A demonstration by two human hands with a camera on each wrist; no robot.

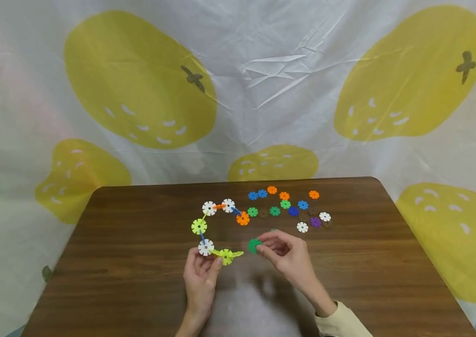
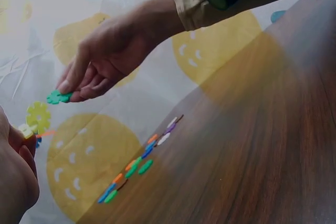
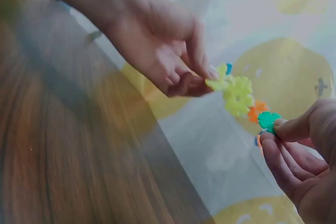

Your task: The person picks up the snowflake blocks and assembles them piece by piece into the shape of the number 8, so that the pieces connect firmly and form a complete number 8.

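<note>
My left hand (image 1: 201, 278) pinches the near end of a curved chain of slotted plastic discs, by a yellow-green disc (image 1: 226, 257). White discs (image 1: 206, 247), another yellow-green disc (image 1: 198, 226), and blue and orange joining discs make up the chain, which ends in an orange disc (image 1: 243, 218). Between thumb and fingers, my right hand (image 1: 290, 257) holds a green disc (image 1: 255, 245), a short gap right of the chain's yellow-green end. In the right wrist view the green disc (image 3: 269, 121) overlaps the chain's orange disc (image 3: 258, 112) behind it.
Loose discs lie scattered on the brown wooden table (image 1: 128, 290), beyond the right hand: blue (image 1: 293, 211), orange (image 1: 313, 194), green (image 1: 274, 211), purple (image 1: 315, 222), white (image 1: 302, 227) and brown ones. A white cloth (image 1: 238, 117) with yellow fruit prints hangs behind the table.
</note>
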